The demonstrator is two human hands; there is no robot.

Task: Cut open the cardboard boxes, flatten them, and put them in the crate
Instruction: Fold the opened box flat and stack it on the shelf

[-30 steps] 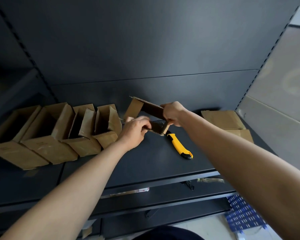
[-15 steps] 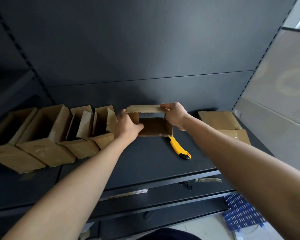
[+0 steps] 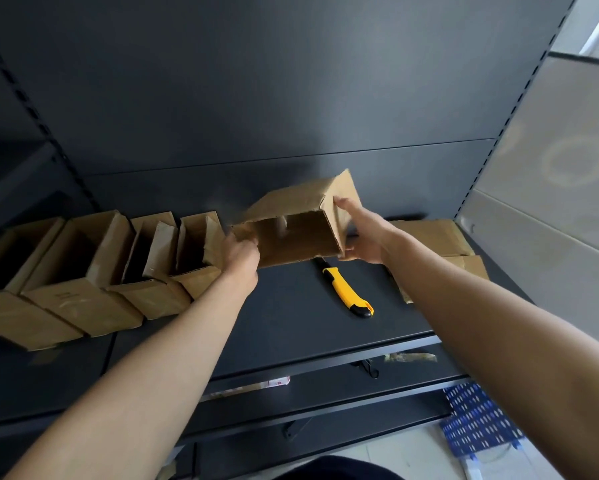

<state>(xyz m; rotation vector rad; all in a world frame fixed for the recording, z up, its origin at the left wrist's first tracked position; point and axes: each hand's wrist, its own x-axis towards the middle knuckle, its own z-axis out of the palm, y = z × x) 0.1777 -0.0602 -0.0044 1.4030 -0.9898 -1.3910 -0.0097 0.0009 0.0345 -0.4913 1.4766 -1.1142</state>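
Both of my hands hold one brown cardboard box point(image 3: 291, 202) above the dark shelf point(image 3: 291, 317). The box is open at both ends like a tube, and I can see through it. My left hand point(image 3: 240, 254) grips its lower left corner. My right hand point(image 3: 360, 233) presses on its right side panel, thumb under the bottom edge. A yellow and black utility knife point(image 3: 346, 292) lies on the shelf just below the box, untouched. Flattened cardboard pieces point(image 3: 436, 237) lie stacked at the right end of the shelf.
Several opened cardboard boxes point(image 3: 83, 271) lie in a row along the left of the shelf. A blue perforated crate point(image 3: 478, 417) stands on the floor at the lower right. A dark back panel point(image 3: 291, 98) rises behind the shelf, and a lower shelf sits beneath.
The box has been lifted higher and swung round, so its open tube now faces me. My right hand moved from its top edge to its right side.
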